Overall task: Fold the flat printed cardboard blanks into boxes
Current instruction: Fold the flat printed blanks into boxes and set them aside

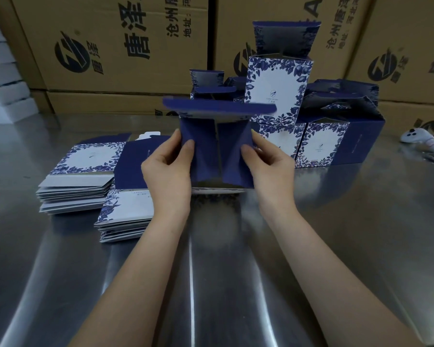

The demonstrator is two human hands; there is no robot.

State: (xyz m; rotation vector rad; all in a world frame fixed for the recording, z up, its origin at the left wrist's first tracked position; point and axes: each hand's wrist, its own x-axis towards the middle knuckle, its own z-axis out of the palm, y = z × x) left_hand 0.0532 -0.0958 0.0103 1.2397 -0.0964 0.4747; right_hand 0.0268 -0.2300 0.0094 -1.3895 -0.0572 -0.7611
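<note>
A dark blue cardboard blank [217,151], partly folded up, stands on the steel table [236,246] in the middle of the view. My left hand [167,171] grips its left side, thumb on the inner flap. On the right side, my right hand [268,169] holds the other flap the same way. A long blue flap sticks out flat across the top of the blank. Two piles of flat blue-and-white printed blanks [85,169] [125,216] lie to the left.
Folded blue-and-white boxes [318,141] stand stacked behind and to the right, one tall box [276,86] on top. Big brown cartons [125,46] wall off the back. A white controller [421,141] lies at the far right edge.
</note>
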